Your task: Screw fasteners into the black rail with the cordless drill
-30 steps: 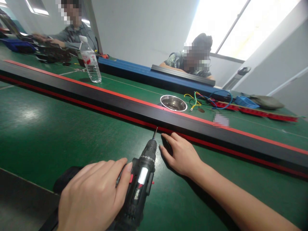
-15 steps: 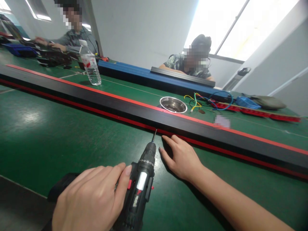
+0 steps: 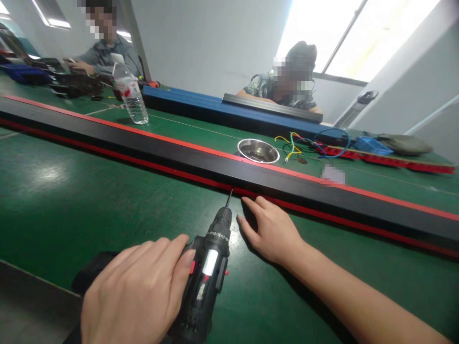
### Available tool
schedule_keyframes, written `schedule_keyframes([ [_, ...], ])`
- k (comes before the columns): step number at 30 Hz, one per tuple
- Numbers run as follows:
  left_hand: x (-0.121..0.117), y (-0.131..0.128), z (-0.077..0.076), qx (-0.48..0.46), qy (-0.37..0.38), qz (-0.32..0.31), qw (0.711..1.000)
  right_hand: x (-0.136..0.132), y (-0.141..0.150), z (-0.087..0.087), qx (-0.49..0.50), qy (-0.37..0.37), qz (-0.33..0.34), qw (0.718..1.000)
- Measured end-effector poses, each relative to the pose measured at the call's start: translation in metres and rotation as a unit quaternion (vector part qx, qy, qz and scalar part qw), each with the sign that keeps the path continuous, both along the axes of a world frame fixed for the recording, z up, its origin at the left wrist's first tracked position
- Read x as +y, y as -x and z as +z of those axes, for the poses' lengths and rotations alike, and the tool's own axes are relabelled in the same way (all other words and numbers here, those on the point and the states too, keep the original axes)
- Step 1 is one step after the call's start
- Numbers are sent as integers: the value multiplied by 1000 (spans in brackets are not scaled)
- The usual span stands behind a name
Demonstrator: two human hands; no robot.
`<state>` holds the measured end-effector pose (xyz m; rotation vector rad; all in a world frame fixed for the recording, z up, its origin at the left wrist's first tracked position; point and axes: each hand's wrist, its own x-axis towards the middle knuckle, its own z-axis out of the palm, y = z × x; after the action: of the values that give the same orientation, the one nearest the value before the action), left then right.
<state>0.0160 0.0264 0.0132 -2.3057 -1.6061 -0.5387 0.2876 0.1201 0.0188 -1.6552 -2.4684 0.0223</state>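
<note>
A green workbench [image 3: 107, 205] carries a long black bar [image 3: 233, 171] edged in red, slanting across the centre from 10 o'clock to between 3 and 4. At 6 o'clock is a cordless drill [image 3: 207, 277], its body angled toward 12.

The step in hand appears to be setting the slim bit [image 3: 229, 198] against the bar's near red edge [image 3: 215, 183]; its tip meets that edge in view, though whether it presses in cannot be told. The move seems to call for a steady, well-aligned tool and an unmoving bar.

The left hand [image 3: 132, 291], at 7 o'clock, wraps the drill, back upward, thumb along its side. The right hand [image 3: 270, 229], at 5 o'clock, lies palm down, fingers bent toward 11, thumb and forefinger parted, nothing visible between them. Its forearm reaches in from 4 o'clock; fingertip contact with the bar is unclear.

Just beyond the bar, toward 2 o'clock, a steel bowl [image 3: 274, 149] holds small dark pieces.
</note>
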Motion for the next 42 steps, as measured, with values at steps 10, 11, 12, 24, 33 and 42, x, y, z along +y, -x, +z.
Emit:
schedule_keyframes([
  [10,1,-4,-2,-39,0,-9,999,-3,1,0,-19,-8,-7,1000],
  [11,1,-4,-2,-42,-4,-9,999,-4,1,1,-21,-8,-8,1000],
  [12,0,-5,-2,-46,-8,-6,999,-4,1,1,-23,-9,-8,1000],
  [24,0,-6,-5,-53,-31,-12,998,-2,3,2,-25,-4,-11,1000],
  [33,0,-9,-5,-61,-43,0,997,-2,4,2,-27,-2,-12,1000],
  [42,-1,-8,-7,-68,-40,7,997,-1,3,1,-24,0,-9,1000],
])
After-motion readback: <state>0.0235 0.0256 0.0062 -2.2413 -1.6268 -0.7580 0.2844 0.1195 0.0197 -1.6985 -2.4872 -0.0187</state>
